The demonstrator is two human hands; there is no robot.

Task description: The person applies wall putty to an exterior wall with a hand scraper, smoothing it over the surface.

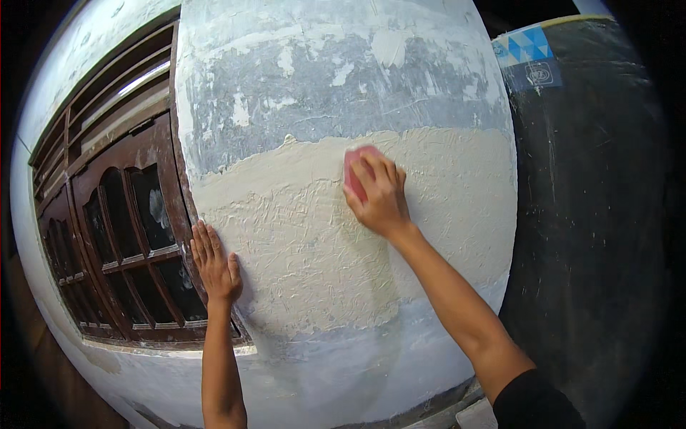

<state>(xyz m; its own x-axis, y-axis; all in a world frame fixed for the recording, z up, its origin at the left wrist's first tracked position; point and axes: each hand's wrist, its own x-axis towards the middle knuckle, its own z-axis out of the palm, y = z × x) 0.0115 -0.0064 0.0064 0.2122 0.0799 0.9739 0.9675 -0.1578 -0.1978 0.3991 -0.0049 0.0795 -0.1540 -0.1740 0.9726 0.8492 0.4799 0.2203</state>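
Note:
My right hand (379,196) grips a pink rectangular block (357,171), pressed against a wall band of cream, rough-textured coating (450,214), just below its upper edge. My left hand (214,264) lies flat with its fingers straight on the left edge of that coated wall, beside the brown wooden window frame (171,143). Above the cream band is patchy grey and white paint (300,79); below it the wall is pale white-blue.
The brown window (125,257) has dark panes and slatted bars above. A dark grey vertical panel (586,214) stands at the right, with a blue-and-white sticker (525,53) near its top. A pale block (475,415) lies at the bottom right.

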